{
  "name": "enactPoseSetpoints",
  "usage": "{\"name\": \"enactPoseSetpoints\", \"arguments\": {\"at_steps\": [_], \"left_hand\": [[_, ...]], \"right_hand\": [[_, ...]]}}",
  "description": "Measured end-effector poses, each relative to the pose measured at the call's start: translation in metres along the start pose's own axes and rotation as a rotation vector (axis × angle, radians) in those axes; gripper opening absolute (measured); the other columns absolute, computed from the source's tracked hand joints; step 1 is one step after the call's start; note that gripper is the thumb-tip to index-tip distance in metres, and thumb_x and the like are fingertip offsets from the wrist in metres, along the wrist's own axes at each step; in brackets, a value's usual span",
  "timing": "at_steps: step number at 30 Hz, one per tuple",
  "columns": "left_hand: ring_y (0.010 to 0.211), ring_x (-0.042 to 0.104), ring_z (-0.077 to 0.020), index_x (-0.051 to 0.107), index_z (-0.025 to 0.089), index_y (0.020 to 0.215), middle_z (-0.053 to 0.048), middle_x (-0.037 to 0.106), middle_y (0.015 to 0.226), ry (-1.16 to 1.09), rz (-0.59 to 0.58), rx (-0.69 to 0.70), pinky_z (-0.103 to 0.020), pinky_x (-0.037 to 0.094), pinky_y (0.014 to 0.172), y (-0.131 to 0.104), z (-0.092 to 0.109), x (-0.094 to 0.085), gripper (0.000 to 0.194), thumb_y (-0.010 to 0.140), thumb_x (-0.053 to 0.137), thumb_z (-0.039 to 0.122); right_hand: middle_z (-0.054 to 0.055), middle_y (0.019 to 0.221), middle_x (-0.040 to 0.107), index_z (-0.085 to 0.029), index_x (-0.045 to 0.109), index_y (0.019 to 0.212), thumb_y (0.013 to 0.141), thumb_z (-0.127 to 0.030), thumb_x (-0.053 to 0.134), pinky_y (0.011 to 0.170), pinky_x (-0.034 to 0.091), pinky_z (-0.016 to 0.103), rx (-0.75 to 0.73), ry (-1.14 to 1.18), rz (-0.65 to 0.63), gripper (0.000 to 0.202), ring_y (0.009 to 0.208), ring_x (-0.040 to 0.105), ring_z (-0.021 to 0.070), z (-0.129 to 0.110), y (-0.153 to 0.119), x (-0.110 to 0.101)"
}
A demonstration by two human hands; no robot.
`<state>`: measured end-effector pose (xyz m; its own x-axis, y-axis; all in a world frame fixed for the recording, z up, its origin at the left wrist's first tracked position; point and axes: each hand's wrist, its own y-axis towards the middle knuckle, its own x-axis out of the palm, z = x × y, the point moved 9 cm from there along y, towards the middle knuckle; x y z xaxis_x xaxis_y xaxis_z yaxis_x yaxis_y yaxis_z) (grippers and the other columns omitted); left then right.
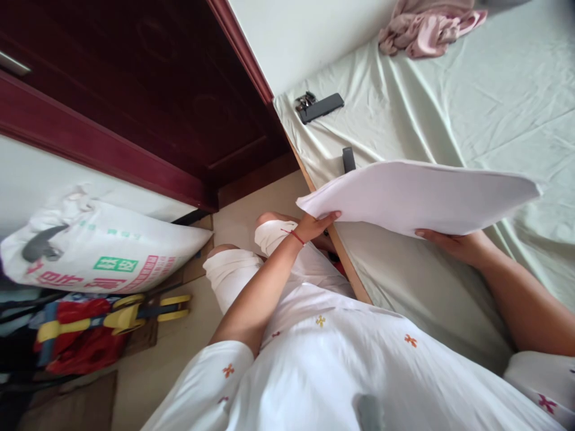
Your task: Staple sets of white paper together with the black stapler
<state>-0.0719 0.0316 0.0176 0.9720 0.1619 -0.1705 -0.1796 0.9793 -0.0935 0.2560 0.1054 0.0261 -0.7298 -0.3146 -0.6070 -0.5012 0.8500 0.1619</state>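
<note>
White paper [417, 194] held above bed [507, 120], bowed slightly. Left hand [314, 227] gripping left end, thumb on top; right hand [459, 245] gripping near edge. Best: light, even grip, both ends level, avoiding creases.

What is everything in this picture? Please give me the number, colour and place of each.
paper-like sheet: one, possibly a stack, white, between both hands
cloth cover: one, pale green, under and beyond the sheet
pink cloth: one bundle, pink, top right
long case: one, dark, on the cover's far left
small cluttered item: one, dark and shiny, beside the case
small block: one, dark, partly hidden by the sheet
door: one, dark red, upper left
printed sack: one, white, left
framed item: one, yellow and red, below the sack
wrist string: one, red, left wrist
clothes: white, on the person
left hand, right hand: two, bare, holding the sheet
</note>
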Motion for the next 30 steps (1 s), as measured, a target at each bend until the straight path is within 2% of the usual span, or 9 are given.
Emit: {"name": "enactPoseSetpoints", "arguments": {"at_steps": [3,5,8,11,15,18,20,25,30], "left_hand": [[0.113,0.070,-0.0291,0.075,0.015,0.104,-0.011,0.080,0.098,0.041,0.004,0.043,-0.042,0.054,0.104,0.003,0.003,0.001,0.055,0.076,0.077,0.062],[0.098,0.074,-0.0285,0.076,0.014,0.101,-0.010,0.079,0.088,0.052,-0.028,0.003,-0.039,0.059,0.092,0.002,0.002,0.002,0.057,0.077,0.074,0.065],[0.062,0.071,-0.0220,0.074,0.013,0.097,-0.007,0.074,0.069,0.034,-0.089,-0.094,-0.034,0.059,0.061,-0.002,-0.001,0.002,0.058,0.078,0.072,0.068],[0.048,0.064,-0.0164,0.072,0.013,0.103,-0.006,0.074,0.071,-0.021,-0.085,-0.145,-0.028,0.051,0.044,-0.006,0.001,-0.006,0.063,0.074,0.075,0.070],[0.045,0.062,-0.0144,0.072,0.014,0.090,-0.005,0.072,0.068,0.015,-0.062,-0.215,-0.025,0.049,0.040,-0.010,0.005,-0.021,0.061,0.068,0.079,0.071],[0.043,0.061,-0.0148,0.072,0.014,0.077,-0.005,0.070,0.064,0.114,-0.134,-0.262,-0.026,0.050,0.041,-0.014,0.013,-0.027,0.054,0.072,0.077,0.068],[0.044,0.062,-0.0154,0.074,0.014,0.080,-0.005,0.071,0.063,0.163,-0.182,-0.266,-0.026,0.050,0.041,-0.017,0.020,-0.030,0.050,0.074,0.078,0.064],[0.045,0.063,-0.0182,0.081,0.015,0.097,-0.006,0.073,0.066,0.214,-0.172,-0.262,-0.029,0.050,0.045,-0.026,0.030,-0.045,0.043,0.075,0.082,0.052],[0.046,0.063,-0.0185,0.080,0.015,0.093,-0.007,0.074,0.068,0.208,-0.127,-0.339,-0.028,0.048,0.042,-0.039,0.009,-0.069,0.044,0.074,0.082,0.055]], "right_hand": [[0.012,0.105,0.075,-0.020,0.070,0.104,0.073,-0.051,0.082,0.091,0.057,0.042,0.041,0.090,0.020,0.046,0.093,0.069,0.0266,0.000,0.000,-0.002],[0.011,0.107,0.075,-0.019,0.070,0.105,0.071,-0.052,0.083,0.088,0.058,0.040,0.119,0.156,0.030,0.050,0.094,0.069,0.0260,0.005,-0.001,-0.004],[0.007,0.088,0.076,-0.018,0.074,0.085,0.069,-0.057,0.083,0.073,0.059,0.035,0.213,0.182,-0.043,0.043,0.078,0.068,0.0231,0.015,-0.001,-0.001],[0.004,0.069,0.071,-0.016,0.074,0.069,0.070,-0.056,0.083,0.059,0.055,0.031,0.225,0.193,-0.119,0.041,0.062,0.062,0.0180,0.021,-0.001,0.002],[0.002,0.083,0.075,-0.019,0.077,0.093,0.075,-0.049,0.083,0.068,0.056,0.029,0.203,0.283,-0.129,0.036,0.071,0.064,0.0162,0.024,0.001,0.007],[0.002,0.101,0.074,-0.027,0.062,0.130,0.077,-0.048,0.081,0.080,0.058,0.031,0.173,0.376,-0.055,0.060,0.082,0.067,0.0152,0.025,0.005,0.005],[0.000,0.103,0.072,-0.032,0.047,0.144,0.076,-0.044,0.083,0.082,0.058,0.031,0.163,0.442,0.000,0.078,0.084,0.067,0.0139,0.028,0.009,0.001],[-0.003,0.100,0.070,-0.036,0.040,0.146,0.070,-0.035,0.087,0.081,0.058,0.030,0.158,0.508,0.050,0.090,0.084,0.066,0.0128,0.031,0.011,-0.002],[0.002,0.105,0.074,-0.033,0.035,0.151,0.083,-0.041,0.076,0.077,0.056,0.031,0.080,0.222,0.047,0.080,0.081,0.065,0.0138,0.024,0.007,0.000]]}}
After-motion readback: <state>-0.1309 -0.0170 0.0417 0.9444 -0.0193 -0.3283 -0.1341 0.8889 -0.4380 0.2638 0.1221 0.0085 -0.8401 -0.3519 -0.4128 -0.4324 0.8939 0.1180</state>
